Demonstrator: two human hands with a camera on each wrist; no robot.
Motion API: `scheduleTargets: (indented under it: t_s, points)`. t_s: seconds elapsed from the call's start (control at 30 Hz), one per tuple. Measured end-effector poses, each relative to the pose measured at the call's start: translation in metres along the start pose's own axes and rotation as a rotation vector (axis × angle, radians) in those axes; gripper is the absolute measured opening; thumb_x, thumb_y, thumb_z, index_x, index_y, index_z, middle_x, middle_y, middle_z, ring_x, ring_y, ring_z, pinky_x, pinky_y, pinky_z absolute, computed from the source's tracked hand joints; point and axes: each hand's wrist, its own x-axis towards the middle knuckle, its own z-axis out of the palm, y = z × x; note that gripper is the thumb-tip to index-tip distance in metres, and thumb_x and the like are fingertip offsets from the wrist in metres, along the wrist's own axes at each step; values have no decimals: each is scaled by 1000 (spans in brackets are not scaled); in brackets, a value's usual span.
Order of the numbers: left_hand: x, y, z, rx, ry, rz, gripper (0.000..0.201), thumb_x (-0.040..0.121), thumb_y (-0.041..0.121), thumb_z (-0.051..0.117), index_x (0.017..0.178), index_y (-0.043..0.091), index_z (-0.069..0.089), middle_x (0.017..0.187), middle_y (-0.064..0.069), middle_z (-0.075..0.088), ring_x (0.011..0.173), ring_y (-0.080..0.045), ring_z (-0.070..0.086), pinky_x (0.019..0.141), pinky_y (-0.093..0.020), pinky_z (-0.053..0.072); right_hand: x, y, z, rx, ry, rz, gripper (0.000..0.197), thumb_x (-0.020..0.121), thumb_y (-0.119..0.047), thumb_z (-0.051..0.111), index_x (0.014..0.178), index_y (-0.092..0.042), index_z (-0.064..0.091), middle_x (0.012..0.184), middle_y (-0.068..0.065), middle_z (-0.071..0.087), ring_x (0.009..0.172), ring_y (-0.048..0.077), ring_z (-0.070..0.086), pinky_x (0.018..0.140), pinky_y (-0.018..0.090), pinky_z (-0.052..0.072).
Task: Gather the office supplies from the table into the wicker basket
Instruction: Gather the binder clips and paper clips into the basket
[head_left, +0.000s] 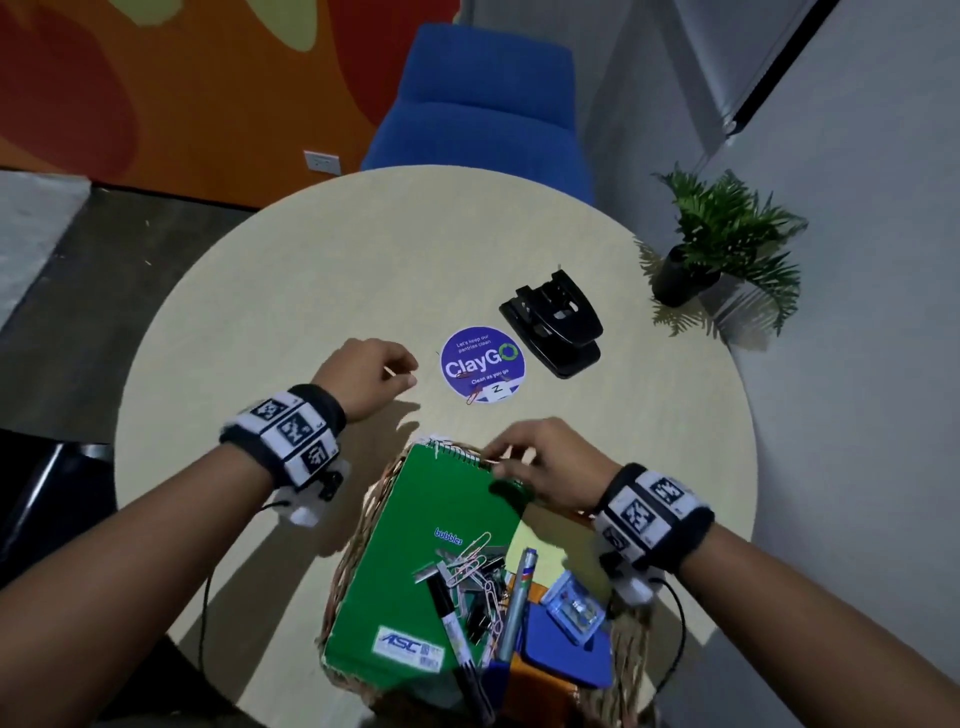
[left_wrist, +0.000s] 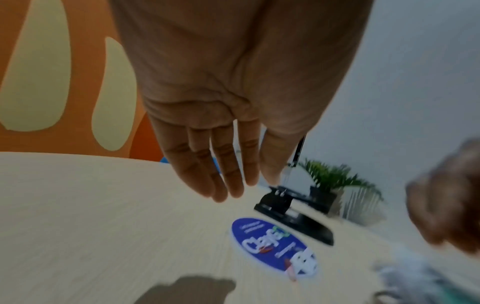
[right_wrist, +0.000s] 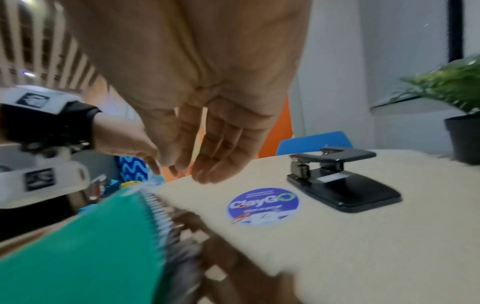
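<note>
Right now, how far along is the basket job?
Mostly done: the green notebook, markers, paper clips and binder clips sit in the wicker basket. In hand: nothing clear; the left hand hangs open over the table, the right hand hovers at the notebook's spiral. Left: the black hole punch and red paper clips on the ClayGo sticker.

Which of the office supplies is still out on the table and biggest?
The black metal hole punch, standing beside the round purple sticker. The only other leftovers are small paper clips lying on that sticker.
</note>
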Motion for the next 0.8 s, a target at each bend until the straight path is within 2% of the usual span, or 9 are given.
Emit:
scheduleTargets:
  t_s: [0.07,0.1,0.17,0.27,0.4,0.53,0.6,0.7,0.8]
  points:
    - [25,-1,7,144,-87,-40,31,89,27,61,119,17,63,120,-4,67,105,-21,63,91,-32,47,24,10,-18,-148,133,-10,23,89,-17,61,110,-18,69,107,3,71,93,19,64,85,38,53]
    - [38,0,12,208,-138,-59,34,89,27,59,122,18,61,124,-5,64,111,-23,60,95,-34,46,38,15,-26,-252,125,-24,26,89,-16,59,113,-19,67,112,4,69,98,22,63,86,40,52]
    - [60,3,24,283,-212,-81,35,90,27,58,124,17,60,125,-7,63,115,-26,57,97,-35,46,65,21,-33,-465,19,-60,31,91,-18,54,120,-22,63,123,4,64,109,26,59,89,41,51]
    - [87,5,44,276,-240,-101,32,87,21,61,118,12,64,119,-12,67,110,-31,60,94,-37,48,97,26,-29,-623,-140,-104,32,94,-19,47,121,-19,63,127,7,58,116,30,55,89,45,51]
    - [113,10,64,240,-230,-116,24,82,20,66,104,12,68,107,-11,69,100,-31,63,85,-34,49,119,42,-11,-773,-186,-159,29,92,-15,50,117,-16,65,123,10,55,111,35,54,82,46,54]
    - [126,23,74,255,-274,-76,8,79,13,65,81,19,61,84,-2,64,87,-26,63,80,-33,49,124,60,2,-664,-101,-153,17,87,-12,58,100,-11,70,109,8,60,97,33,60,75,41,55]
    - [131,28,77,290,-297,-69,18,77,5,60,72,22,57,82,-2,67,84,-27,64,76,-31,49,121,67,2,-606,-80,-123,9,85,-11,59,88,-14,67,101,5,61,87,30,61,70,37,53]
    - [131,37,80,430,-370,-46,17,74,3,63,81,17,69,97,-10,71,80,-30,63,73,-32,50,114,73,-3,-522,-120,-70,14,90,-18,50,85,-12,62,96,8,60,80,31,60,69,40,52]
    - [128,49,77,538,-417,-15,20,79,12,65,97,9,72,104,-15,70,78,-29,58,72,-33,49,104,73,-12,-419,-128,15,17,88,-21,48,82,-13,63,88,9,65,78,30,61,71,39,53]
